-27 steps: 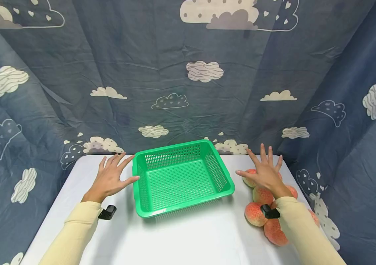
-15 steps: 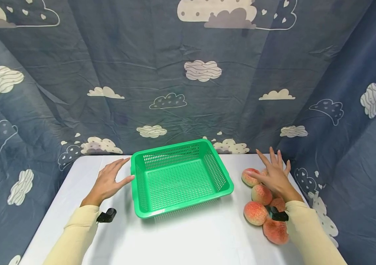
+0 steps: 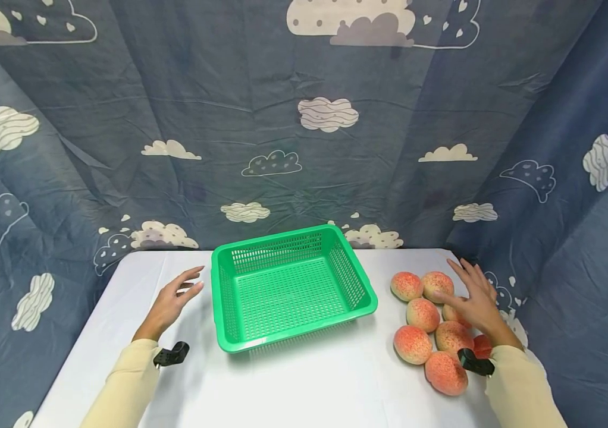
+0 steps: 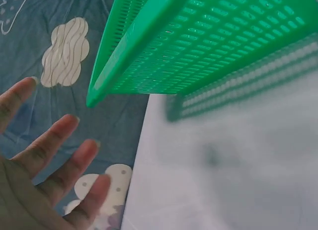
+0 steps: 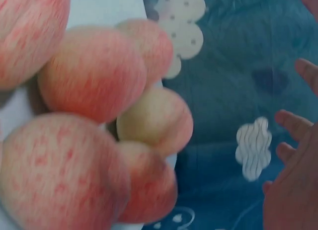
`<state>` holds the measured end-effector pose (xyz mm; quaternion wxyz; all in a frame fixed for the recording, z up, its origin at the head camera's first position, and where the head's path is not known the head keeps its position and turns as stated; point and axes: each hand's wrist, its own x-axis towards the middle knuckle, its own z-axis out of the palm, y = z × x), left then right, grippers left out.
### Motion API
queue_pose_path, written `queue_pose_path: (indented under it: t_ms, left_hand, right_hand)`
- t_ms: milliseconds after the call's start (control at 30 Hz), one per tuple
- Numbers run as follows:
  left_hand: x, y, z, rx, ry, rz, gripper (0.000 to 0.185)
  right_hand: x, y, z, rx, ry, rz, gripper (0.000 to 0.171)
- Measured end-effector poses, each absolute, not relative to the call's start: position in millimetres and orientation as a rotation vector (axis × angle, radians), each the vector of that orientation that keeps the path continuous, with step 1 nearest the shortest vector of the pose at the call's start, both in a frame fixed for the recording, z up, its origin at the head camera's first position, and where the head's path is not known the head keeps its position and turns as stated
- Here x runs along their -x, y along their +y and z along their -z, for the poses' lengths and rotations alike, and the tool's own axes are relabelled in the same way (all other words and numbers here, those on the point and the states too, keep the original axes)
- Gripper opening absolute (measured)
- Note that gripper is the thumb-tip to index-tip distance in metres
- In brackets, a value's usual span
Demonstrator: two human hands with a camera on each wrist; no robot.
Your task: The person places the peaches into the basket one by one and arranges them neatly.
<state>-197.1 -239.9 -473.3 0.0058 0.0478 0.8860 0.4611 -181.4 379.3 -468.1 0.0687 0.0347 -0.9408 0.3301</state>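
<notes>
Left of the green plastic basket (image 3: 293, 333) my left hand (image 3: 167, 303) hovers over the table, fingers slightly bent and holding nothing. In the left wrist view its spread fingers (image 4: 74, 165) are apart from the basket's rim (image 4: 144, 31). My right hand (image 3: 478, 300) is above the right side of a cluster of red and yellow peaches (image 3: 423, 315), with fingers spread and nothing in them. The right wrist view has several peaches (image 5: 92, 73) close by, while the hand (image 5: 293, 185) shows at the right edge. My right hand and forearm partly hide some peaches in the head view.
A white table (image 3: 293, 386) carries the basket in the middle and the peaches at the right. Dark blue curtains (image 3: 202, 196) with cloud prints hang behind the table and along both sides. Each wrist wears a small black camera (image 3: 172, 354).
My right hand has moved right and toward me, uncovering more peaches. My left hand has drawn slightly back from the basket, its fingers closer together. Basket and peaches stay in place.
</notes>
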Motion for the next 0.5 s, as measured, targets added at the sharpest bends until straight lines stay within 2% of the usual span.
queue_pose_path:
  t_ms: [500]
  left_hand:
    - [190.7,-242.9,490.3,0.091,2.271,-1.849,0.062]
  right_hand:
    - [136.0,425.6,494.3,0.142,-2.747,-1.304,0.080]
